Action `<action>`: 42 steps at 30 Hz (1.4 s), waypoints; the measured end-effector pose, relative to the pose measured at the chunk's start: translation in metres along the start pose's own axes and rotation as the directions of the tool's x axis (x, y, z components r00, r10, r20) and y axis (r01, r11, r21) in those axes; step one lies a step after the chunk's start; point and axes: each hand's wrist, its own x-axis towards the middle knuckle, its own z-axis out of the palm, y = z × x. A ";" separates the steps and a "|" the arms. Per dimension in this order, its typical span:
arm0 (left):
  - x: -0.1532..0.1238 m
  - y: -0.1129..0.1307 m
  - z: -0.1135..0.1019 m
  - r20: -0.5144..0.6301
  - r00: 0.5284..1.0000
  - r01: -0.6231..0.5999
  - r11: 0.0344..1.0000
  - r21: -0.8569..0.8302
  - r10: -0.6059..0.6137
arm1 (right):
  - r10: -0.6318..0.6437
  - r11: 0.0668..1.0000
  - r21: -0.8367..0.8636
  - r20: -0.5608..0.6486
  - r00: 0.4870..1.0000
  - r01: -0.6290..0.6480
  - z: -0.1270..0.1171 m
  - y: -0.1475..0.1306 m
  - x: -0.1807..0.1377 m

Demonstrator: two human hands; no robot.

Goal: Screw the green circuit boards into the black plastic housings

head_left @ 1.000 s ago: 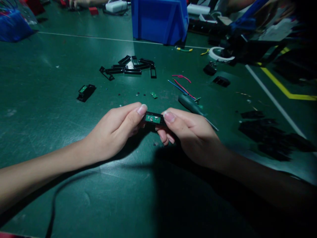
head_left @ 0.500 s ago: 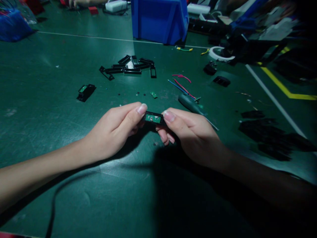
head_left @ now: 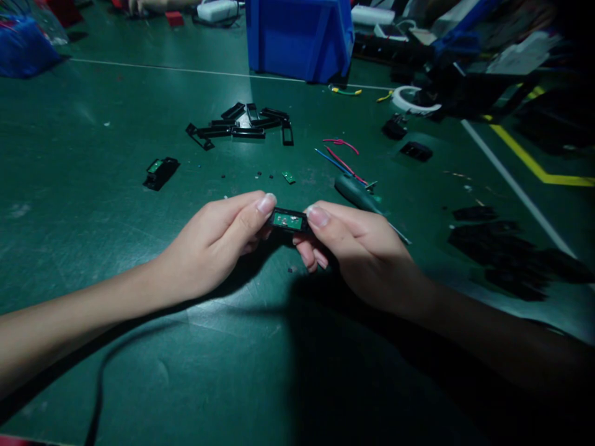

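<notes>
Both hands pinch one small black housing with a green circuit board (head_left: pixel 287 220) just above the green mat (head_left: pixel 93 235). My left hand (head_left: pixel 218 238) grips its left end between thumb and curled fingers. My right hand (head_left: pixel 357 248) grips the right end the same way. A green-handled screwdriver (head_left: pixel 360 195) lies right behind my right hand. A second black housing with a green board (head_left: pixel 160 172) lies to the far left. A small loose green board (head_left: pixel 289 178) rests beyond the held part.
A pile of black plastic frames (head_left: pixel 246 126) lies farther back. Red and blue wires (head_left: pixel 341 158) sit by the screwdriver. A blue bin (head_left: pixel 300 37) stands at the back, a tape roll (head_left: pixel 411 101) to its right. Dark parts (head_left: pixel 506 248) lie at the right. A black cable (head_left: pixel 100 378) crosses near me.
</notes>
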 end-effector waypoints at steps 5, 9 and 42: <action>-0.001 0.000 0.000 -0.002 1.000 -0.018 1.000 0.024 0.018 | 0.003 1.000 0.023 -0.001 1.000 -0.003 0.000 0.001 0.001; 0.000 0.002 -0.001 0.006 0.999 -0.045 0.997 0.061 0.045 | 0.006 0.999 0.031 -0.011 1.000 -0.006 0.001 0.000 0.002; -0.001 0.005 0.001 -0.060 0.991 -0.094 0.953 0.289 0.116 | -0.024 0.988 -0.156 -0.098 0.995 0.009 0.007 -0.001 0.002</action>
